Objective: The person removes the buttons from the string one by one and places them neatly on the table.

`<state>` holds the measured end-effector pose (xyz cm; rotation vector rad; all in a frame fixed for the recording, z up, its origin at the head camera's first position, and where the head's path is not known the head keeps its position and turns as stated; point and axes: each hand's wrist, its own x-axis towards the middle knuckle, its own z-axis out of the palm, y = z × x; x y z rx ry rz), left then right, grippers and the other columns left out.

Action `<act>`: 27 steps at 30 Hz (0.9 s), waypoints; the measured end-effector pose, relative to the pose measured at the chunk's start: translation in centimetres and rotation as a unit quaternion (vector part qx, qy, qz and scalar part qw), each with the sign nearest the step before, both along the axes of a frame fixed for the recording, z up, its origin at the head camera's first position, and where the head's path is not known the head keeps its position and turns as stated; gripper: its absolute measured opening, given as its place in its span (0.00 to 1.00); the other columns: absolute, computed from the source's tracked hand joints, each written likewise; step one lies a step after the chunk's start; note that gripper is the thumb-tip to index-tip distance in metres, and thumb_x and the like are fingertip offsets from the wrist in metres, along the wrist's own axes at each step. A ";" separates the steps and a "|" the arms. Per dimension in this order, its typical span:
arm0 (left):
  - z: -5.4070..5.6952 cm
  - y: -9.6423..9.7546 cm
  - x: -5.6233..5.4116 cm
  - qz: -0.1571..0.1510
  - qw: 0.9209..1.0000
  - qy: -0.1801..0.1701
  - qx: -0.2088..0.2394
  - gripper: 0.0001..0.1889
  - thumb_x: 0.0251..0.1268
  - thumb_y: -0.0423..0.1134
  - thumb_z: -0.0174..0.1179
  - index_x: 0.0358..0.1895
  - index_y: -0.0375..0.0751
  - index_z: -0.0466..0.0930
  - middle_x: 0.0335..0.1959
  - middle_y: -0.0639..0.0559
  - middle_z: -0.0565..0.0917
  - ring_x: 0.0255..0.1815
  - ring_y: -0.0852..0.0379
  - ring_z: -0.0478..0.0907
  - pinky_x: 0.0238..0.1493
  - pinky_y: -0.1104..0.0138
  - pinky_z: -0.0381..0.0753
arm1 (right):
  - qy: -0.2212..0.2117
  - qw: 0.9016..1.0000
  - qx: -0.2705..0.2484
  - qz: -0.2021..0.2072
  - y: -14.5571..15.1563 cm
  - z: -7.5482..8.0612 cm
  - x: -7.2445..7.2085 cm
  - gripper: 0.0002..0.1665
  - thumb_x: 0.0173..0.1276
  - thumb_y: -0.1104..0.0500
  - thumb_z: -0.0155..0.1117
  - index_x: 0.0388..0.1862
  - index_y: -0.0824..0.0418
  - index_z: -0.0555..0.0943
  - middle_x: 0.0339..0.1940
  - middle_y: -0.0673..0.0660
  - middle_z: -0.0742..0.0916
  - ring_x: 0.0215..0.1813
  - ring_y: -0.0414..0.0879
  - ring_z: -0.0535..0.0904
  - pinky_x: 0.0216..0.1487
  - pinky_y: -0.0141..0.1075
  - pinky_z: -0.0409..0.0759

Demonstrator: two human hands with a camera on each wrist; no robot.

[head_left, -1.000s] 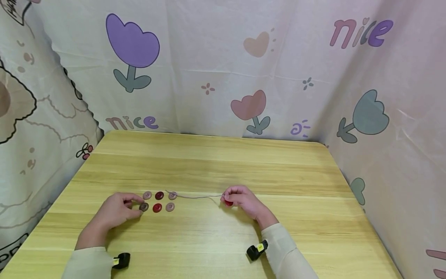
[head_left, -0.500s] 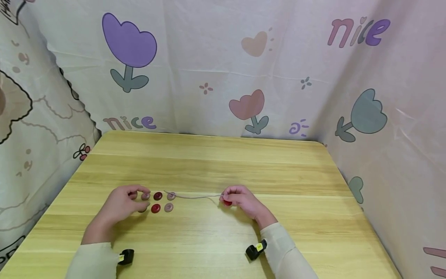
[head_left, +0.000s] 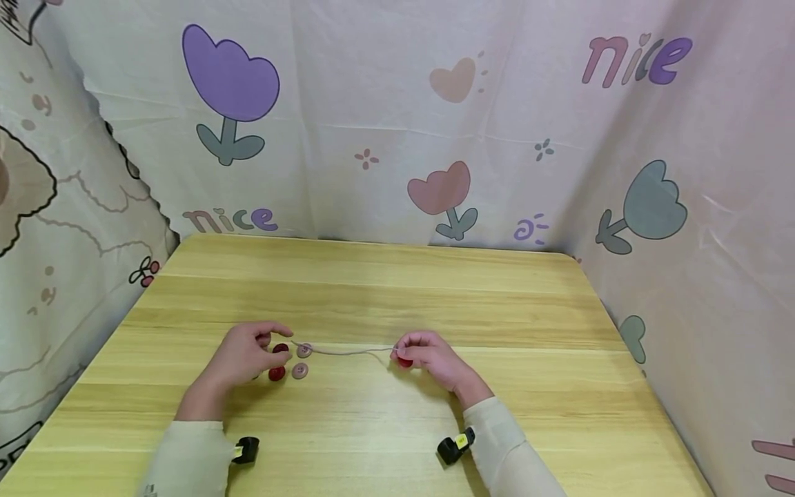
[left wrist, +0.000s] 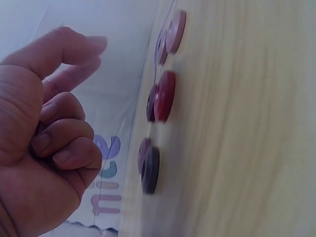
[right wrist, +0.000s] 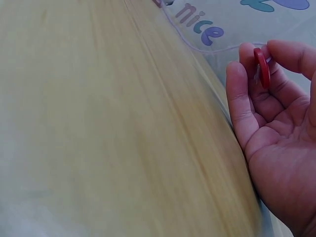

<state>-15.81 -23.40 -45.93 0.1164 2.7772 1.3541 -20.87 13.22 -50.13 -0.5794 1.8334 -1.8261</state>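
Observation:
My left hand (head_left: 251,355) hovers over the buttons, thumb and index finger apart, with nothing between them. In the left wrist view its other fingers are curled. Under it are a red button (head_left: 277,373) and a partly covered dark red button (head_left: 281,347). Two pink buttons (head_left: 300,371) lie just to the right, and a dark brown button (left wrist: 150,170) shows in the left wrist view. My right hand (head_left: 431,357) pinches a bright red button (right wrist: 262,68) and the end of a thin string (head_left: 350,353). The string's loose end reaches the fingertips of the left hand.
The buttons stand in two short rows on a wooden table (head_left: 373,428). A printed curtain (head_left: 348,83) hangs along the table's back and sides. Both wrists carry a small black camera (head_left: 452,450).
My left hand has moved right and slightly away from me, from the brown button across the pink one to the string's loose end. The right hand stays put with the red button.

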 end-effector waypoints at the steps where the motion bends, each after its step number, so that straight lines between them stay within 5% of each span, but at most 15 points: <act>1: 0.0 0.2 -0.1 -0.002 1.000 0.001 0.000 0.16 0.54 0.34 0.74 0.47 0.39 0.85 0.17 0.56 0.57 0.18 0.58 0.55 0.19 0.66 0.61 | 0.000 1.000 0.000 0.000 0.0 0.0 0.0 0.12 0.71 0.65 0.58 0.42 0.78 0.78 0.40 0.59 0.86 0.42 0.48 0.80 0.47 0.39 0.78; 13: 1.0 3.8 -1.7 -0.040 0.999 0.004 -0.010 0.17 0.55 0.35 0.73 0.49 0.40 0.85 0.18 0.56 0.55 0.18 0.58 0.50 0.22 0.65 0.55 | -0.004 1.000 -0.003 0.002 0.1 0.1 0.0 0.14 0.71 0.64 0.59 0.42 0.78 0.77 0.42 0.61 0.86 0.42 0.49 0.80 0.48 0.40 0.79; 27: 1.7 7.0 -3.6 -0.076 0.997 0.014 -0.015 0.17 0.50 0.37 0.73 0.47 0.42 0.86 0.20 0.53 0.60 0.21 0.56 0.57 0.28 0.61 0.63 | -0.007 1.000 -0.004 0.005 0.2 -0.2 -0.1 0.14 0.72 0.64 0.59 0.43 0.79 0.77 0.43 0.66 0.86 0.43 0.50 0.80 0.49 0.43 0.79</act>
